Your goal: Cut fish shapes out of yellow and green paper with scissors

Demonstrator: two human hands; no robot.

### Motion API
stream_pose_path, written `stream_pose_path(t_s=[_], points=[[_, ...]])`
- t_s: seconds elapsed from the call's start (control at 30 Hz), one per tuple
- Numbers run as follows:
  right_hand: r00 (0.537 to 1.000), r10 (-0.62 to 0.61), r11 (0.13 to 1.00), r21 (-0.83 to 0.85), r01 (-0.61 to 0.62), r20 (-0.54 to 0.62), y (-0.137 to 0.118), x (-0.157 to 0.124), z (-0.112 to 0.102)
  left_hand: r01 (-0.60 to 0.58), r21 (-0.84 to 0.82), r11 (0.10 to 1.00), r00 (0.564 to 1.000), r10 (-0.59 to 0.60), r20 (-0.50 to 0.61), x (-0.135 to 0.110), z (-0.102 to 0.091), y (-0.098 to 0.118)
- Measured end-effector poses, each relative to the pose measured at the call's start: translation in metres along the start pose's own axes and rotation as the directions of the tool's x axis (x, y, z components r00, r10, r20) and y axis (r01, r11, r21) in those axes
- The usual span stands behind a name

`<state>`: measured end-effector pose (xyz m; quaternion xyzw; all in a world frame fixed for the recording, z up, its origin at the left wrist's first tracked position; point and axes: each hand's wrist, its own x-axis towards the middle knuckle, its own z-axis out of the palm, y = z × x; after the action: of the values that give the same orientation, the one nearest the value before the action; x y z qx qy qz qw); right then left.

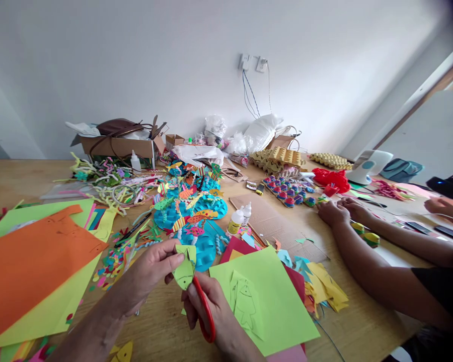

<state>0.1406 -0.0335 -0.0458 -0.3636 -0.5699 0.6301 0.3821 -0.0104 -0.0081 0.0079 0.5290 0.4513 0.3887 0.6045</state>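
Note:
Between the thumb and fingers of my left hand (156, 264) is a small green paper piece (183, 271) with a fish outline drawn on it. My right hand (213, 301) grips a pair of scissors (207, 314) by the red handles. The scissor blades lie at the paper, mostly hidden by it and by my fingers. Right of my hands lies a green paper sheet (283, 301), and on it a smaller green piece (245, 304) with drawn fish. Behind my hands stands a blue painted craft base (206, 236) covered with colourful paper fish (194, 231).
An orange sheet (41, 266) lies on the left. Glue bottles (236, 220) stand behind the green sheet. Yellow paper scraps (324, 286) lie to the right. Another person's arms (357, 261) reach in from the right, near painted egg-carton pieces (287, 191). A cardboard box (119, 148) stands by the wall.

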Motion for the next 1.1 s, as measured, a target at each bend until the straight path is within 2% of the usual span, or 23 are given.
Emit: stream_pose_path(t_s=[0.37,0.63,1.1], points=[[1.0,0.019,0.999,-0.046,-0.019,0.001,0.001,0.001,0.0,0.037,-0.084,0.996,0.999,-0.034,0.038,0.001,-0.001,0.0],[1.0,-0.005,1.0,-0.015,0.005,-0.027,0.001,0.002,0.001,-0.004,-0.08,0.997,0.997,0.01,0.071,0.003,0.001,-0.009],[0.997,-0.059,0.998,0.003,0.059,-0.056,-0.002,-0.001,0.004,0.02,-0.084,0.996,0.999,-0.018,0.033,0.002,0.003,-0.012]])
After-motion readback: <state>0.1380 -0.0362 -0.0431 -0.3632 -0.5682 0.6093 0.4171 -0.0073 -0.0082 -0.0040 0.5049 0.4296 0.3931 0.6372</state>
